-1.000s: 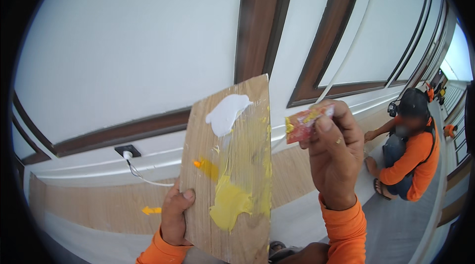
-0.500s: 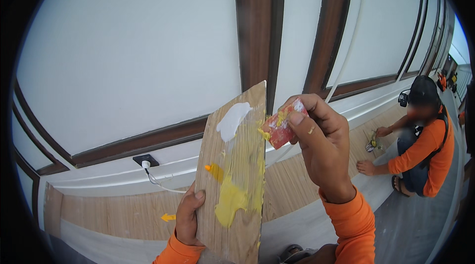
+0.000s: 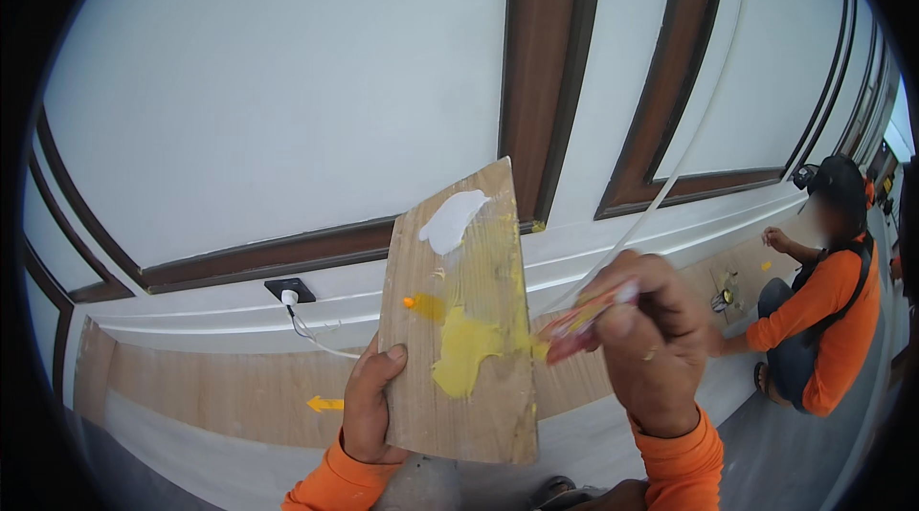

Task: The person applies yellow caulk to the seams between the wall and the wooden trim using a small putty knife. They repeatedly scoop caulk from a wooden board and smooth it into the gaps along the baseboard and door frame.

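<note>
My left hand (image 3: 369, 415) grips the left edge of a flat wood-grain board (image 3: 412, 415), its thumb on the face. On the board are a smooth patch of white paste (image 3: 454, 223), a larger spread of yellow paste (image 3: 465, 350) and a small orange dab (image 3: 410, 302). Thin yellow streaks run along the right side. Between thumb and fingers, my right hand (image 3: 665, 339) pinches a small red spreader (image 3: 582, 327) smeared with yellow and white. The spreader is blurred; its tip is close to the board's right edge, and I cannot tell whether they touch.
Ahead stands a white wall (image 3: 278, 109) with dark brown trim (image 3: 544, 71). A plug and cord sit in a black socket (image 3: 289, 291) low down. An orange arrow marker (image 3: 325, 404) lies on the wood-look floor. At right, another person (image 3: 823, 291) in orange squats by a small container (image 3: 723, 300).
My right hand has moved down and slightly right with the spreader, from the board's upper edge toward its middle. The yellow paste's outline differs. The other person's far hand is raised off the floor.
</note>
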Action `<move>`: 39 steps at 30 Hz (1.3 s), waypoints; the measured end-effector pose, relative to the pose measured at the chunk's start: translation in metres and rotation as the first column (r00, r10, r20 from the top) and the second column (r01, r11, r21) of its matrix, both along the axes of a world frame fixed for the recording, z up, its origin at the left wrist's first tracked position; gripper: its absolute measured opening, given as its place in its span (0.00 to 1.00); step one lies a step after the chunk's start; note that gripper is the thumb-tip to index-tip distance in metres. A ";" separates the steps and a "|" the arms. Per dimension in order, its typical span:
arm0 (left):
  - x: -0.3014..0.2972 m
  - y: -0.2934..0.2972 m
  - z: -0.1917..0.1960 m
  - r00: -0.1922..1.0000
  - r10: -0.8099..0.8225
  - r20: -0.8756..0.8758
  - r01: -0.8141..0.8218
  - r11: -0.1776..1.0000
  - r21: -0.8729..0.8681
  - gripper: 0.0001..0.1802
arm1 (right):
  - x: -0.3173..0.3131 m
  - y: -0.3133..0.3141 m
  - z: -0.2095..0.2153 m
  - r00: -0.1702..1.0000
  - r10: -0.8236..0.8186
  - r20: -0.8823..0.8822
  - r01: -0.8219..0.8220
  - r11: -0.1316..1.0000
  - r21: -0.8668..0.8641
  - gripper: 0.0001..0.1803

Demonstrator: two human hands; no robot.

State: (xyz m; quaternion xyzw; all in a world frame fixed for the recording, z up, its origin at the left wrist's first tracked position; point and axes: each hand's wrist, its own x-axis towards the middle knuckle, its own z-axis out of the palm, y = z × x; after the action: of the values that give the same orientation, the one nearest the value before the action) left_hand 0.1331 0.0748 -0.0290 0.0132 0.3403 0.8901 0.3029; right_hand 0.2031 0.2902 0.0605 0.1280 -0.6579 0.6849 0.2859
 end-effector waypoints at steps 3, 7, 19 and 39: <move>0.001 0.006 -0.001 1.000 -0.023 -0.003 0.023 1.000 -0.005 0.36 | -0.001 0.022 0.003 0.922 -0.259 -0.289 0.358 0.855 0.375 0.13; 0.008 0.003 0.002 1.000 -0.008 0.001 0.008 1.000 -0.027 0.34 | 0.003 0.025 -0.006 0.855 -0.306 -0.419 0.515 0.590 0.622 0.19; 0.019 0.009 0.007 0.999 0.050 0.014 -0.048 0.992 -0.112 0.36 | 0.009 0.033 -0.070 0.780 -0.336 -0.528 0.626 0.390 0.675 0.28; -0.059 0.001 -0.056 0.972 0.160 -0.172 -0.176 0.981 -0.083 0.28 | -0.030 0.058 -0.083 0.946 -0.318 -0.066 0.323 0.896 0.306 0.11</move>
State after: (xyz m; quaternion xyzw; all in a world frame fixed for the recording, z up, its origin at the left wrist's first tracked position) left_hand 0.0739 0.0761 -0.0849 0.0428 0.4073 0.8906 0.1976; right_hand 0.1730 0.3479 -0.0228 0.0664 -0.7680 0.5146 0.3756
